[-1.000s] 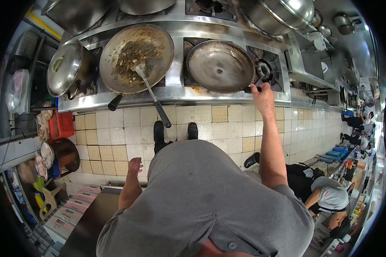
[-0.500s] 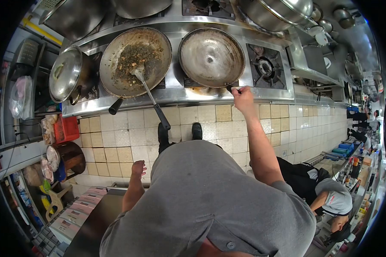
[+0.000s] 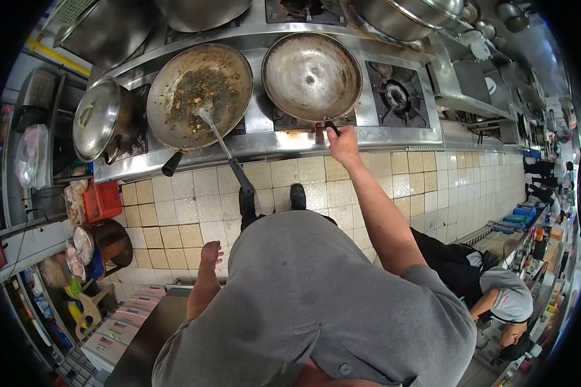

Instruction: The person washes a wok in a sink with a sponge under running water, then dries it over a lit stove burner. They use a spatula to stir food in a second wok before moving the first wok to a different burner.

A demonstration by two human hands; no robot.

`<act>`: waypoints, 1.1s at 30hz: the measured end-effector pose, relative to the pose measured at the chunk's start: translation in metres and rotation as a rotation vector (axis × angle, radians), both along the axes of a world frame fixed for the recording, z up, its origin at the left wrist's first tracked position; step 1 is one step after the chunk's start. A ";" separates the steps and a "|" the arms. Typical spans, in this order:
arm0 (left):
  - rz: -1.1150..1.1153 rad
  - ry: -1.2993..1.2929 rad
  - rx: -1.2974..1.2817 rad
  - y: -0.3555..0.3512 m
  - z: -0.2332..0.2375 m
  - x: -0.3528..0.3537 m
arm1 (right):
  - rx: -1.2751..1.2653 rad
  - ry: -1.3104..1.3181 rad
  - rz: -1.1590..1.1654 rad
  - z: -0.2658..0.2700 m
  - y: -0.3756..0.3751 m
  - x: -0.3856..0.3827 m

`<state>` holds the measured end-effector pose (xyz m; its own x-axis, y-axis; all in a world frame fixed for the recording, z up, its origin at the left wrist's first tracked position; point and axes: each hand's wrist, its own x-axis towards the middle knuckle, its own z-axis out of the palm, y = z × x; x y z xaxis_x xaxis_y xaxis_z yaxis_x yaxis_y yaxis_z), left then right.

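My right hand [image 3: 343,144] grips the black handle of an empty steel wok [image 3: 311,68] that sits on the stove's middle burner. To its left a second wok [image 3: 199,90] holds dark food scraps, with a long-handled spatula [image 3: 221,142] resting in it, handle sticking out over the stove edge. My left hand [image 3: 210,253] hangs open by my side above the tiled floor, holding nothing. My grey shirt fills the lower middle of the view.
A lidded pot [image 3: 100,119] stands at the stove's left end, an uncovered gas burner [image 3: 396,95] at its right. A red crate [image 3: 102,200] and a brown pot [image 3: 106,242] sit on the floor at left. A person [image 3: 497,297] bends low at right.
My right hand has slid the empty wok leftward along the stove, from over the right burner to the middle one. My left hand has stayed put.
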<state>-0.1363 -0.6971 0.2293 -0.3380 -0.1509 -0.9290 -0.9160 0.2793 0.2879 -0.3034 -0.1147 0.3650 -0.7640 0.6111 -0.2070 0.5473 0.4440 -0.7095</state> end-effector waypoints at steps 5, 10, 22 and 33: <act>-0.025 0.035 -0.007 0.002 0.004 -0.004 | 0.212 0.077 0.090 0.015 -0.015 0.003; -0.017 0.003 -0.024 -0.003 0.005 0.007 | 0.207 0.050 0.085 0.022 -0.018 0.004; 0.001 0.012 -0.031 0.002 0.007 0.010 | 0.196 0.026 0.126 0.027 -0.015 0.005; 0.006 -0.003 -0.038 0.000 0.007 0.006 | 0.172 0.021 0.132 0.029 -0.014 0.005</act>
<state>-0.1299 -0.6971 0.2368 -0.3339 -0.1882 -0.9236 -0.9186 0.2845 0.2742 -0.2988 -0.1284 0.3943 -0.8428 0.5304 -0.0913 0.4622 0.6264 -0.6277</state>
